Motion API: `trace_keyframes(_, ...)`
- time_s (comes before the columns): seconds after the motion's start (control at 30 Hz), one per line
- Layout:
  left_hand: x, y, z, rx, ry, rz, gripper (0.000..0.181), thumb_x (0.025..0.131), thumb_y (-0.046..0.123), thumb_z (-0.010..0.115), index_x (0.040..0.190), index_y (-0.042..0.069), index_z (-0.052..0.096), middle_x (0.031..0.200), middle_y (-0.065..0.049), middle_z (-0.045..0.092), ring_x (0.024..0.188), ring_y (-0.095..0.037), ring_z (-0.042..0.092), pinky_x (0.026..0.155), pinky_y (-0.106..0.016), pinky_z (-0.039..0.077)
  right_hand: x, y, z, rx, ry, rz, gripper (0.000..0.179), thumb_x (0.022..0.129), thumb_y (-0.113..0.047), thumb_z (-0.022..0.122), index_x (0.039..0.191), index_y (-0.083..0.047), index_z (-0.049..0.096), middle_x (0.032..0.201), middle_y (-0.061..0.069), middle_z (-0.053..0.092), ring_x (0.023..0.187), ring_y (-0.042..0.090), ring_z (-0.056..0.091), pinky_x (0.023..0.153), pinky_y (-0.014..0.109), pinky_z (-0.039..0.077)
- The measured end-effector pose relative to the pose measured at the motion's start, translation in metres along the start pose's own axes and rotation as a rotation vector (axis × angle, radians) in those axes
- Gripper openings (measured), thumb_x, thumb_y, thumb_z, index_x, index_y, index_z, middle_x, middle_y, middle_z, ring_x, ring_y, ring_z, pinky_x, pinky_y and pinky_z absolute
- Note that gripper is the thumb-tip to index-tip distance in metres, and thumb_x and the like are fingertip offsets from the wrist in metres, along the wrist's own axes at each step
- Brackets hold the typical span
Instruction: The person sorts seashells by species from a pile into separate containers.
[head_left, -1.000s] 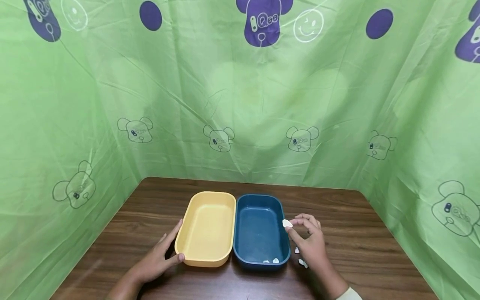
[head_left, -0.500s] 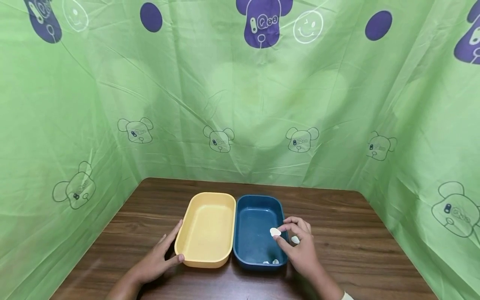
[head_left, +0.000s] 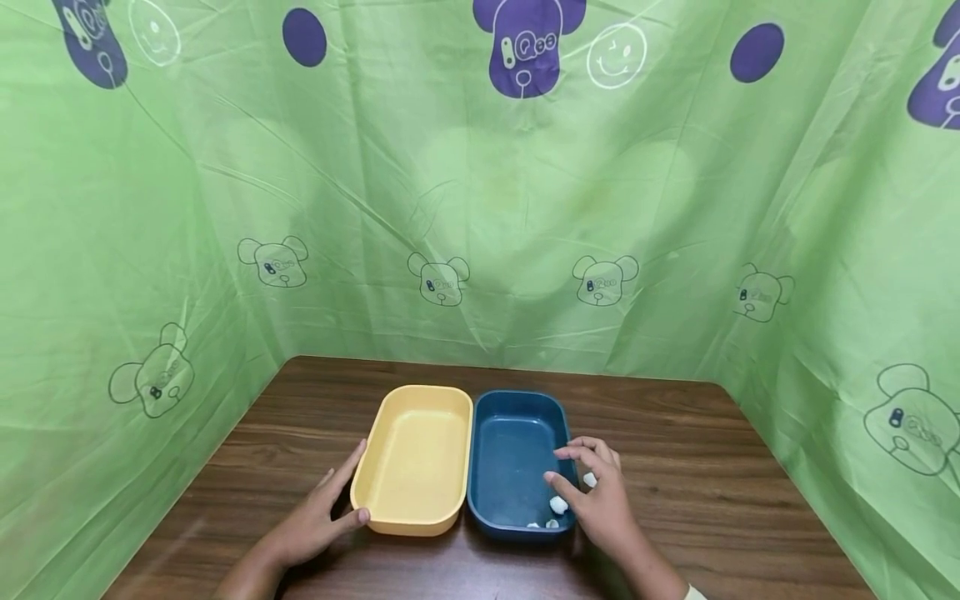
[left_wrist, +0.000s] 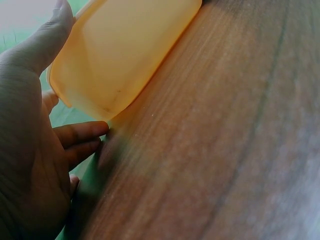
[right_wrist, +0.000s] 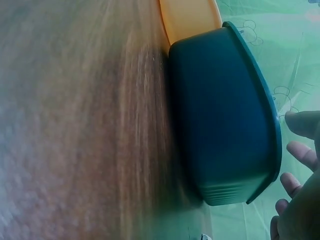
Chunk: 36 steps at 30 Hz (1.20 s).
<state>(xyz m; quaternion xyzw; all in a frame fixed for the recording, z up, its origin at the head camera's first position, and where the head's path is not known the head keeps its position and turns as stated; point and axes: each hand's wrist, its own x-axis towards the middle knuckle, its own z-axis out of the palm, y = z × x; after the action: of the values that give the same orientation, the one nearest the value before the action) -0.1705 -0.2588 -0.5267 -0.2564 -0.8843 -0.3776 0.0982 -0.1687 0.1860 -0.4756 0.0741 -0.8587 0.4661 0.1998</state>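
My left hand [head_left: 318,518] rests against the left side of the yellow tray [head_left: 358,487], thumb on its near corner and fingers straight along the wall. In the left wrist view, the fingertips [left_wrist: 97,129] touch or nearly touch the tray's lower edge. Over the right rim of the dark blue tray [head_left: 517,467] hovers my right hand [head_left: 603,500], its thumb and forefinger apart with nothing between them. Below the thumb, a small white ridged piece, shell-like [head_left: 558,505], is inside the blue tray. Smaller pale pieces [head_left: 552,523] lie at its near end.
Another white shell-like piece [head_left: 589,480] shows on the table just right of the blue tray, partly behind my right hand. The two trays stand side by side on the brown wooden table [head_left: 300,400]. A green printed curtain [head_left: 517,325] encloses the table's back and sides.
My right hand has moved left over the blue tray and let go of the white shell-like piece, which is now down inside the tray. The left hand has stayed in place.
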Motion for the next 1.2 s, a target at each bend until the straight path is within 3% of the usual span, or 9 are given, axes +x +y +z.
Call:
trace_keyframes(0.13,0.0,-0.001,0.001,0.003,-0.003,0.012,0.094,0.103,0.033,0.074,0.177,0.017,0.019,0.177,-0.024,0.034,0.16,-0.022,0.03,0.118,0.001,-0.002,0.0,0.001,-0.002,0.03,0.006,0.027,0.025,0.085,-0.009,0.093,0.105,-0.019,0.082,0.128,0.011,0.067,0.127,0.024,0.045,0.096,0.049,0.046)
trace_keyframes(0.3,0.0,-0.002,0.002,-0.005,-0.001,0.022,0.094,0.102,0.031,0.075,0.177,0.016,0.019,0.176,-0.026,0.033,0.16,-0.005,0.024,0.118,0.001,-0.003,0.002,0.003,-0.003,0.077,0.026,0.072,0.02,0.087,-0.007,0.091,0.103,-0.015,0.082,0.128,0.012,0.067,0.127,0.022,0.043,0.104,0.051,0.041)
trace_keyframes(0.4,-0.001,-0.004,0.002,-0.007,-0.001,0.023,0.095,0.102,0.031,0.076,0.177,0.017,0.02,0.177,-0.025,0.033,0.159,-0.002,0.023,0.118,0.001,-0.003,0.002,0.004,-0.004,0.087,0.025,0.093,0.018,0.088,-0.007,0.09,0.103,-0.011,0.082,0.129,0.014,0.066,0.128,0.022,0.043,0.107,0.053,0.04)
trace_keyframes(0.63,-0.002,-0.003,0.004,0.002,-0.008,-0.004,0.096,0.1,0.03,0.077,0.177,0.018,0.02,0.177,-0.023,0.034,0.16,-0.021,0.03,0.118,0.001,-0.002,0.002,0.007,-0.004,0.087,0.035,0.099,0.016,0.088,-0.007,0.09,0.102,-0.011,0.082,0.128,0.016,0.067,0.126,0.022,0.043,0.106,0.05,0.038)
trace_keyframes(0.7,-0.002,-0.003,0.003,-0.002,-0.006,-0.005,0.096,0.1,0.029,0.077,0.176,0.016,0.021,0.177,-0.023,0.034,0.16,-0.021,0.031,0.118,0.001,-0.002,0.004,0.008,-0.005,0.085,0.047,0.085,0.015,0.089,-0.006,0.09,0.102,-0.01,0.082,0.125,0.014,0.068,0.125,0.023,0.044,0.104,0.049,0.039)
trace_keyframes(0.97,0.001,-0.005,0.001,-0.01,-0.002,0.012,0.095,0.1,0.028,0.077,0.175,0.008,0.023,0.177,-0.024,0.034,0.156,0.005,0.022,0.117,0.001,-0.002,0.013,0.023,-0.009,0.069,0.106,0.067,0.011,0.09,-0.002,0.086,0.1,-0.005,0.081,0.119,0.016,0.072,0.121,0.03,0.055,0.104,0.044,0.036)
trace_keyframes(1.2,0.0,-0.004,0.001,-0.014,0.002,0.021,0.095,0.1,0.027,0.077,0.175,0.007,0.022,0.177,-0.024,0.033,0.156,0.01,0.019,0.118,0.001,-0.002,0.019,0.043,-0.014,0.056,0.077,0.16,0.01,0.093,-0.006,0.085,0.103,-0.005,0.083,0.118,0.014,0.073,0.115,0.016,0.06,0.105,0.028,0.039)
